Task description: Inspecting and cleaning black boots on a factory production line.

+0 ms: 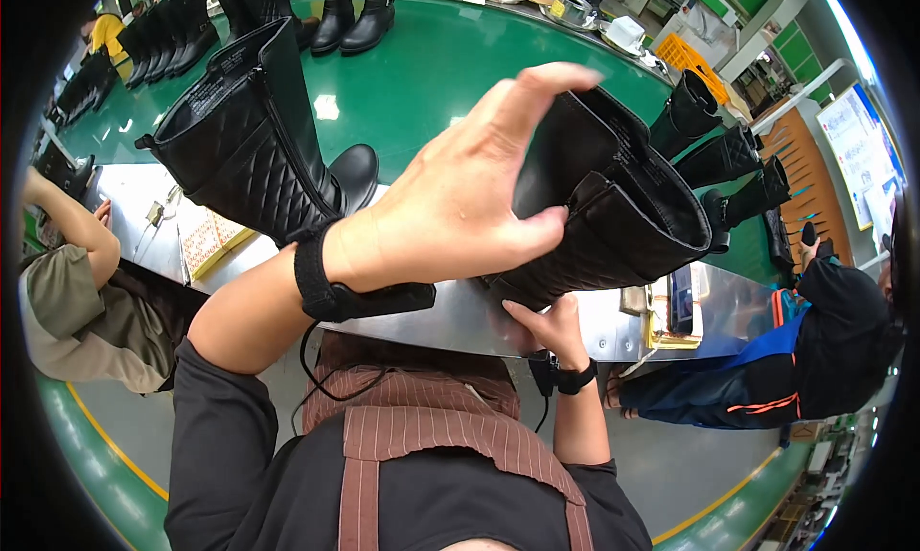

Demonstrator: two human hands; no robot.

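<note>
A black quilted boot [613, 230] tilts over the metal bench in front of me, its open top towards the upper right. My right hand [556, 329] grips the lower part of this boot, thumb showing, other fingers mostly hidden. In front of its shaft, my left hand [450, 192] is spread wide. The left thumb lies by the zip near the boot's top edge, and a blurred fingertip reaches to the upper rim. A second black quilted boot [254, 134] stands to the left, leaning, with its side zip facing me.
The metal bench [144, 201] borders a green work surface [431, 91]. More black boots stand at the far left [355, 19] and right [728, 158]. Paper pads [206, 240] and a phone [681, 300] lie on the bench. Co-workers sit left [77, 302] and right [815, 331].
</note>
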